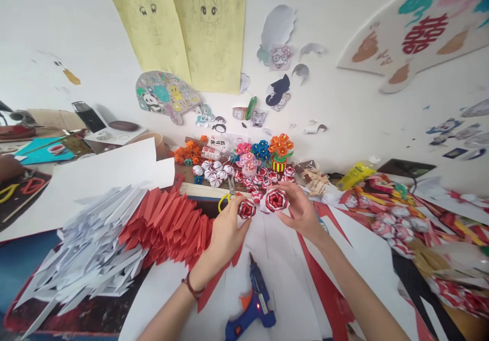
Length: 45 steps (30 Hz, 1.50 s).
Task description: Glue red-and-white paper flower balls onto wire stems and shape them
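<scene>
Between the thumb and fingers of my left hand (228,229) is a small red-and-white paper flower (247,209). My right hand (300,209) grips a larger red-and-white paper rose (276,200) by its right side. The two flowers are held side by side, a little apart, with their swirled faces towards me. Below them a blue hot glue gun (254,305) lies on white paper, its small light glowing red. Yellow-handled scissors (225,201) lie just behind my left hand, partly hidden by it.
Folded red paper strips (168,226) and a heap of white strips (95,244) lie on the left. Finished paper flowers (262,179) line the back, with a striped pot (279,165) among them. A yellow bottle (355,173) and more flowers (397,226) crowd the right.
</scene>
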Each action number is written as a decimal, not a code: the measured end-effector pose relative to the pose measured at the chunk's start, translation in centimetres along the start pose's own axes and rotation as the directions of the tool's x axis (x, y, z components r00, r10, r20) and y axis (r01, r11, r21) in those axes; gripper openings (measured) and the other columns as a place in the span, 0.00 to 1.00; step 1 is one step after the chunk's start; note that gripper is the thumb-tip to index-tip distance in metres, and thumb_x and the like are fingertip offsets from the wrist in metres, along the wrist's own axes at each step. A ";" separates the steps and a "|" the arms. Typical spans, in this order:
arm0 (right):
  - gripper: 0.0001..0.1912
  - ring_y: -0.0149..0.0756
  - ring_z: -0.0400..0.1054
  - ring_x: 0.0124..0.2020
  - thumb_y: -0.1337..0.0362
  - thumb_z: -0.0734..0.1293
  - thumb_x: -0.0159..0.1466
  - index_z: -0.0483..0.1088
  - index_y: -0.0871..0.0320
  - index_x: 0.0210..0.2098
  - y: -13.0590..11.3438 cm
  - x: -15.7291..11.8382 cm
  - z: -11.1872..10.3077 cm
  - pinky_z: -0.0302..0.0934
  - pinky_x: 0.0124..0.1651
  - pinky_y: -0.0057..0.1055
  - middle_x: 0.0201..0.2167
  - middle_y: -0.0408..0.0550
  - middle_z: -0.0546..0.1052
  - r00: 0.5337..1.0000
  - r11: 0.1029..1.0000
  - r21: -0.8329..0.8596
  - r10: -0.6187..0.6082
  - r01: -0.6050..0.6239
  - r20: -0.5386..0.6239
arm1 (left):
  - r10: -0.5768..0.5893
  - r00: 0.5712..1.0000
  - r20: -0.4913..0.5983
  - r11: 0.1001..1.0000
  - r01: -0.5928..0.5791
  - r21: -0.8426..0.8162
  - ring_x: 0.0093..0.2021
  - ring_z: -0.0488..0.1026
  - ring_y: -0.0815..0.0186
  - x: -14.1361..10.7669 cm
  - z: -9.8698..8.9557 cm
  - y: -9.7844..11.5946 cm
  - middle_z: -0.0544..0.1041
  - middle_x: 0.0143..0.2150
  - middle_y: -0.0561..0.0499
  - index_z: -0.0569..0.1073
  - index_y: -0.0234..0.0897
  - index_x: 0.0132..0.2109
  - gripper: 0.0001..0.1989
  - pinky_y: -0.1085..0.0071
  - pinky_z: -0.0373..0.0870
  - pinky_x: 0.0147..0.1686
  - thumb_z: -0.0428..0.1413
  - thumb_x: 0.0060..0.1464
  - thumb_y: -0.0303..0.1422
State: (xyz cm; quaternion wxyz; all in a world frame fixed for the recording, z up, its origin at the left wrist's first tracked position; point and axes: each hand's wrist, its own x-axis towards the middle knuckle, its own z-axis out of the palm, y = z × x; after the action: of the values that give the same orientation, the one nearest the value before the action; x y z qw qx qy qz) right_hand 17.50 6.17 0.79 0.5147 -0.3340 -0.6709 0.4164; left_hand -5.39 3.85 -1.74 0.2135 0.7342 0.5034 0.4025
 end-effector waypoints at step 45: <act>0.31 0.43 0.67 0.58 0.62 0.76 0.57 0.68 0.48 0.59 -0.7 -12.3 0.2 0.63 0.63 0.43 0.59 0.49 0.70 0.864 0.982 0.107 0.190 -0.158 -0.466 | 0.164 0.968 0.190 0.960 -0.201 0.193 0.68 0.62 0.51 2.6 1.3 1.4 0.63 0.68 0.38 0.59 0.38 0.67 0.29 0.53 0.63 0.63 0.57 0.62 0.35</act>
State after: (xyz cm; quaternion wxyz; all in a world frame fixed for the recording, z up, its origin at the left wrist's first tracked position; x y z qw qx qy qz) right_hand 20.35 -4.91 -3.66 0.6341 -0.4677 -0.4778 0.3885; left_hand -3.06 5.73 -0.52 0.1392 0.8281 0.4527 0.2998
